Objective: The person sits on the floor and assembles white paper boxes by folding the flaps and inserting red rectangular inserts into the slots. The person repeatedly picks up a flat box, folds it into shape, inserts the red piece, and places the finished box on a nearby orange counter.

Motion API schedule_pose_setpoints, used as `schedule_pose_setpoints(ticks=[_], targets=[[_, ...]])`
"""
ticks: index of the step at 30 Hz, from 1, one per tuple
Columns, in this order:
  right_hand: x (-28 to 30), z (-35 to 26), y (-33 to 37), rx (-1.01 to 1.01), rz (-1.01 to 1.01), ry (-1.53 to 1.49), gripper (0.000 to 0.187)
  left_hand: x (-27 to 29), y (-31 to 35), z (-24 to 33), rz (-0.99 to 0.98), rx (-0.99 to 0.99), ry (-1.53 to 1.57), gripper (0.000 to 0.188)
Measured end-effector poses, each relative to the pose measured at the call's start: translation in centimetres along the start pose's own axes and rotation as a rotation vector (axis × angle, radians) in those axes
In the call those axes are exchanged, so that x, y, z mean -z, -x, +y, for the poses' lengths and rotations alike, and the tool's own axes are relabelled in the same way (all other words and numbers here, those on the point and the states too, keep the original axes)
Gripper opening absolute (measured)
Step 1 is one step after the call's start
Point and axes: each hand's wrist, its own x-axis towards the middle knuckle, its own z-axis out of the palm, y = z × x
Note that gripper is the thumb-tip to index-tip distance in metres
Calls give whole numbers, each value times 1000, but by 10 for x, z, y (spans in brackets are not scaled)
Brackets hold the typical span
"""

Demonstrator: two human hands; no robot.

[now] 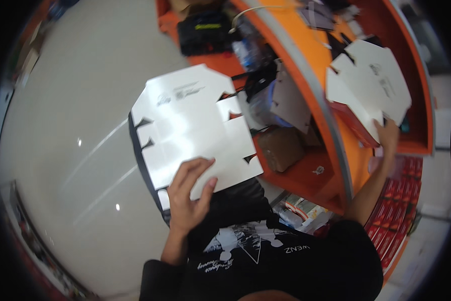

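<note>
Across my lap lies a flat white die-cut cardboard sheet (195,130), with slots along its sides and small dark print near its far edge. My left hand (189,193) is over the sheet's near part, its fingers curved and apart from the thumb, holding nothing. Whether the fingertips touch the card I cannot tell. Out to the right, my right hand (387,134) grips the near edge of a second white cardboard sheet (373,83) on the orange counter. A red face shows along that sheet's lower left side.
The curved orange counter (335,130) has a grey edge strip. On its shelves are a brown carton (280,148), a white card piece (290,100) and plastic bags. A black case (203,35) stands at the far end. Red boxes (393,210) are stacked at right. Pale tiled floor (85,125) spreads left.
</note>
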Motion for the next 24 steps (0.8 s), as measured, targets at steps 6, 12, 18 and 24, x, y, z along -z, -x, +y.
schedule_pose_setpoints(ticks=[6,12,18,24], targets=[[150,-227,94,-51,240,-963,43,19,5,-33,202,218,38,19],[-15,-369,141,254,-416,-923,60,4,6,-34,211,288,171,18],[-8,-377,144,195,-353,-1179,45,-25,5,-38,110,424,258,19],[-3,-382,139,181,-334,-1145,43,-43,-9,-34,-81,449,309,23]])
